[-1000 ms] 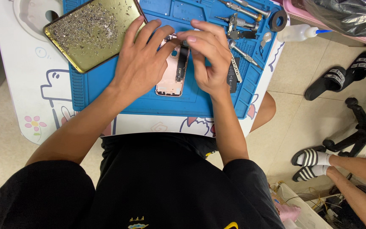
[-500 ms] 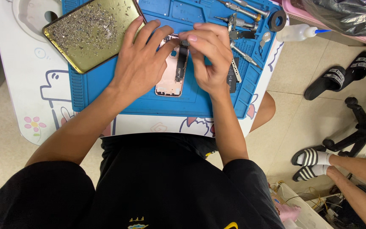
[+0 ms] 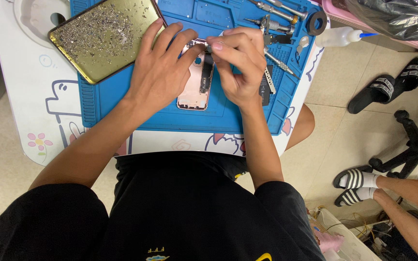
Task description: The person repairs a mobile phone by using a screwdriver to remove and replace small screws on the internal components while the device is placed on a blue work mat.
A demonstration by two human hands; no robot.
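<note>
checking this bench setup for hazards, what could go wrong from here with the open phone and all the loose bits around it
1. The gold tray heaped with tiny screws sits just beside the left hand; a bump could probably scatter them.
2. Both hands crowd the opened pink phone shell; the right hand pinches something small at its top edge, which might slip.
3. Screwdrivers lie close to the right wrist and could be knocked.

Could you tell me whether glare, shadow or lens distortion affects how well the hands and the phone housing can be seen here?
Head view: even light, sharp focus; left hand and right hand shade the pink phone housing; gold tray glints mildly; wide lens bends the edges.
</note>
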